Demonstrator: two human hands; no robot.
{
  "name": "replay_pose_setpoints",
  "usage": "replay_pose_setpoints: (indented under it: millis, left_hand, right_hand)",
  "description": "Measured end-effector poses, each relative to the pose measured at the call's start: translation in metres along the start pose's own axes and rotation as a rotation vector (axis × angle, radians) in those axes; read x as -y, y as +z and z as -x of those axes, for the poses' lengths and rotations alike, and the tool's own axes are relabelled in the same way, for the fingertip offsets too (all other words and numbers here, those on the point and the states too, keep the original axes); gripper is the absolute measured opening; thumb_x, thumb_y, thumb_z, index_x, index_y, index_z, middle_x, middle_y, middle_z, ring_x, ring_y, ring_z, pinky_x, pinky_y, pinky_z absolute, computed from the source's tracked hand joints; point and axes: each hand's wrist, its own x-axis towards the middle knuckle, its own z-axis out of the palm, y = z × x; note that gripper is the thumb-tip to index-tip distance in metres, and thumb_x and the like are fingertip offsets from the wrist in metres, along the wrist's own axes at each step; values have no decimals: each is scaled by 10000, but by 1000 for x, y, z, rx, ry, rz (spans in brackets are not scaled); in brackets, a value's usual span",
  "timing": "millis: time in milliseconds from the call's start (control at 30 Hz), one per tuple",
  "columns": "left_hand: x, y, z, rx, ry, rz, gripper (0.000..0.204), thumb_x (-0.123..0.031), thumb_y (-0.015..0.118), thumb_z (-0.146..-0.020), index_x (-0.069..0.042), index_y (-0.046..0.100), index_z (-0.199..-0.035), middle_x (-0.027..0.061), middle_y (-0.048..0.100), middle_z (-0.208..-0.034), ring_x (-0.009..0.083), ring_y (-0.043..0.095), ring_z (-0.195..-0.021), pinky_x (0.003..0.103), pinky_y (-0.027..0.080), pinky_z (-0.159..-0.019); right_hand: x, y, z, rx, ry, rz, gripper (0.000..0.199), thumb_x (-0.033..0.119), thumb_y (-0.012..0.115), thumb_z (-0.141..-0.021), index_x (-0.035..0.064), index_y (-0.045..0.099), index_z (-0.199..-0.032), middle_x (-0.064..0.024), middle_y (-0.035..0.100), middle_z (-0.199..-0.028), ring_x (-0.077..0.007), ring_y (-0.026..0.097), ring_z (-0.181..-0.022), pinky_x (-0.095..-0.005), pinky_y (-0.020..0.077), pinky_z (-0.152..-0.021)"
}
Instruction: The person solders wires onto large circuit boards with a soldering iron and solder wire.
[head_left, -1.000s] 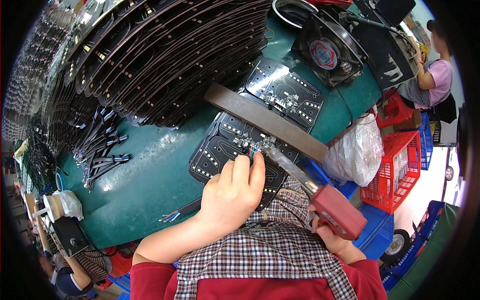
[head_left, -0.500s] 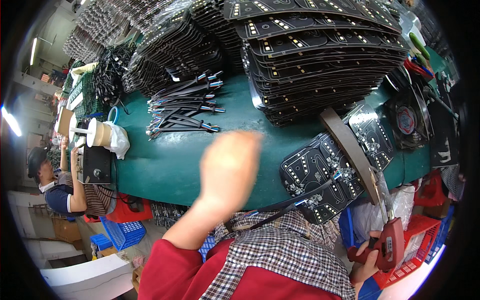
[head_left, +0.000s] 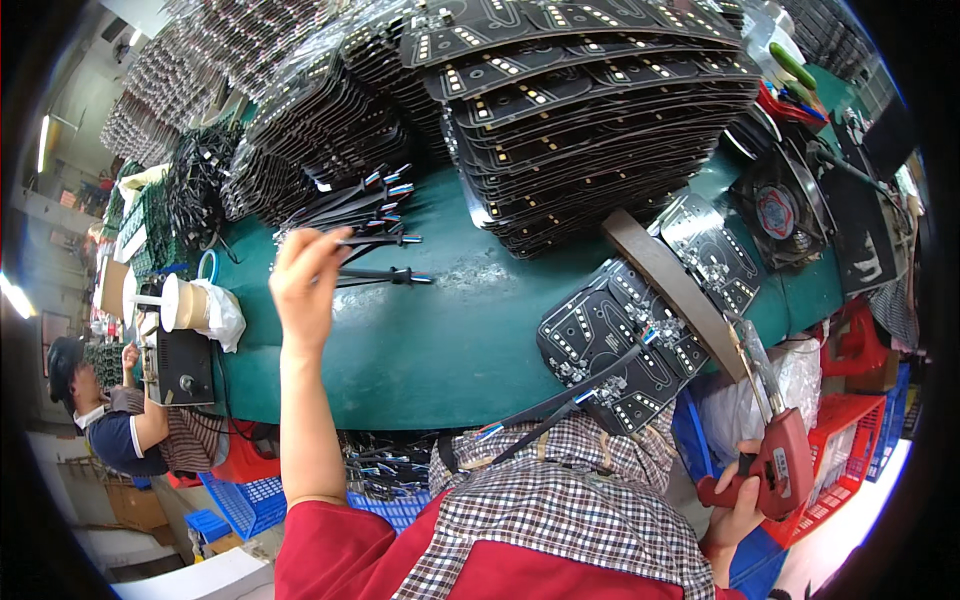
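Note:
My left hand (head_left: 308,285) is over the pile of short black cables (head_left: 345,205), fingers bent and pinched on one black cable (head_left: 385,239) with bared coloured wire ends. Another cable (head_left: 385,277) lies just beside the hand. My right hand (head_left: 735,505) grips a red soldering gun (head_left: 785,465), its metal tip pointing up at the table's edge. Left of the tip lie black LED circuit boards (head_left: 600,335) under a curved brown bar (head_left: 680,290). Black cables (head_left: 545,410) reach from these boards over my checked apron.
A tall stack of black LED boards (head_left: 590,140) stands at the back of the green table (head_left: 450,340). A small fan (head_left: 780,215) is at right. At left are a spool (head_left: 185,303) and a person (head_left: 120,420). Crates (head_left: 840,465) stand below.
My left hand has moved left and away from me, from mid-table to the cable pile. The view has shifted slightly. My right hand still holds the soldering gun.

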Motion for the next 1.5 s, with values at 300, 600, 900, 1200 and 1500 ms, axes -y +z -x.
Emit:
replay_pose_setpoints:
  millis: [300, 600, 900, 1200, 1500]
  left_hand:
    - [-112, 56, -38, 299, -10, 213, 258, 36, 616, -801, -11, 642, -1053, 62, 575, -845, 124, 551, -762, 227, 436, -671]
    - [-215, 149, -60, 483, 409, 321, 271, 8, 670, -748, -11, 613, -1013, 97, 610, -763, 257, 589, -661, 336, 478, -594]
    - [-230, 163, -48, 531, 310, 167, 320, 61, 661, -660, 7, 625, -973, 95, 549, -845, 249, 540, -719, 335, 456, -618]
    - [-228, 164, -46, 583, 235, 170, 392, 37, 691, -666, -11, 641, -1053, 69, 505, -822, 220, 482, -691, 319, 417, -604]
    - [-234, 163, -42, 596, 158, 150, 321, 16, 686, -679, -2, 643, -997, 78, 461, -788, 224, 476, -708, 322, 407, -591]
  right_hand:
    - [4, -8, -21, 28, -18, -59, 537, 315, 592, -877, -35, 401, -1235, -194, 538, -1064, -126, 501, -561, -228, 404, -466]
    - [11, -21, -58, 131, 138, -96, 643, 362, 682, -818, -19, 408, -1258, -202, 567, -1049, -132, 521, -561, -241, 436, -475]
    - [6, -27, -84, 262, 442, -184, 779, 412, 737, -764, 6, 364, -1314, -155, 569, -1084, -144, 543, -575, -285, 468, -513]
    - [2, -32, -90, 331, 520, -198, 728, 392, 732, -773, 10, 400, -1295, -136, 569, -1118, -137, 544, -635, -309, 479, -600]
    - [8, -32, -97, 383, 556, -188, 730, 370, 748, -760, 3, 406, -1289, -147, 577, -1106, -141, 548, -619, -292, 470, -588]
